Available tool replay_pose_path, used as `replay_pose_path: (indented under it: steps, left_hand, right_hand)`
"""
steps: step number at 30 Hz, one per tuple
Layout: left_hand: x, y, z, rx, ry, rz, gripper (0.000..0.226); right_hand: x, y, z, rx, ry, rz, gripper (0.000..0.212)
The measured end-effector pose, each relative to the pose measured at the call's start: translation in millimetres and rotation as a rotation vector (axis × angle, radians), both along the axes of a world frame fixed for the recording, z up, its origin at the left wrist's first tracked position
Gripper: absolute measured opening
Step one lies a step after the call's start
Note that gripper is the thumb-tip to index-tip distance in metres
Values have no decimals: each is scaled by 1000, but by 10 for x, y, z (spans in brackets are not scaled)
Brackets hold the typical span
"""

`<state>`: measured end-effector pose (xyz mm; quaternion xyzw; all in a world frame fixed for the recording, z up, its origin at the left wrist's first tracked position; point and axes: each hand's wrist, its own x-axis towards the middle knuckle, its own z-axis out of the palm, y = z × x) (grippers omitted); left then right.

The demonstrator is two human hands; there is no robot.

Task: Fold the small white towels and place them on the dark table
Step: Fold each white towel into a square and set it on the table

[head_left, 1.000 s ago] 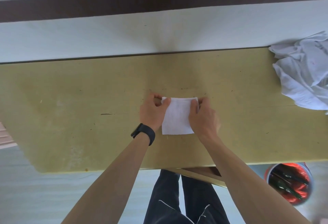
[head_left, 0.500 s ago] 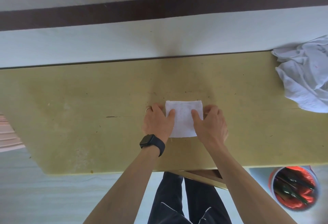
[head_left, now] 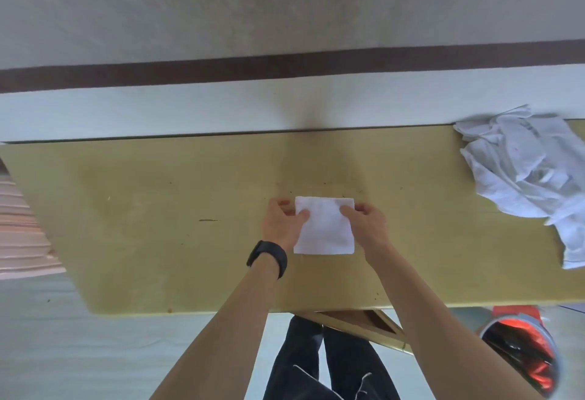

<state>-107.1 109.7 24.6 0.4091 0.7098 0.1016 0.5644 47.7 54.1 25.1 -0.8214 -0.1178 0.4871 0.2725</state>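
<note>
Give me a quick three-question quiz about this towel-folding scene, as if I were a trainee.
1. True or false: the black watch sits on the left wrist.
2. Where is the pile of unfolded towels? A) on the floor B) at the right end of the yellowish table C) at the table's left end
3. How many hands touch the folded towel?
Key: 1 true. 2 B. 3 two: the left hand and right hand each hold it near a far corner.
</note>
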Motion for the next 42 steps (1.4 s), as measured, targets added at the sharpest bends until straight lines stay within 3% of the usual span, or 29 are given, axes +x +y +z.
replay_pose_path:
  steps: [4, 10, 19, 21, 26, 30, 34, 39, 42]
  left_hand:
    - [-149, 84, 420, 33, -134, -105, 32]
    - [-398, 153, 1708, 338, -243, -174, 17]
    - [-855, -618, 3695, 822, -385, 9, 11]
    - [-947, -937, 3957, 930, -363, 114, 9]
    - [-1273, -1905, 4170, 1144, -114, 375, 16]
    - [-1601, -2764, 4155, 1175, 111, 589, 20]
    - [-2270, -3775, 4138, 1136, 250, 792, 17]
    - [-3209, -5286, 4023, 1047, 324, 1046, 23]
    - [-3786, -6317, 3912, 1006, 410, 1189, 24]
  right_hand:
    - [72, -68, 444, 224, -41, 83, 11]
    - [110, -85, 1631, 569, -191, 232, 6]
    - [-384, -301, 3369, 1036, -281, 346, 13]
    - [-566, -452, 3615, 1112, -273, 405, 16]
    - [-1128, -985, 3919, 1293, -321, 533, 14]
    - [-1737, -1559, 3930, 1308, -307, 692, 22]
    - [-2552, -2425, 3953, 1275, -84, 873, 24]
    - [-3737, -3637, 3869, 935, 314, 1113, 43]
    - [-4523, -4490, 3742, 896, 402, 1279, 31]
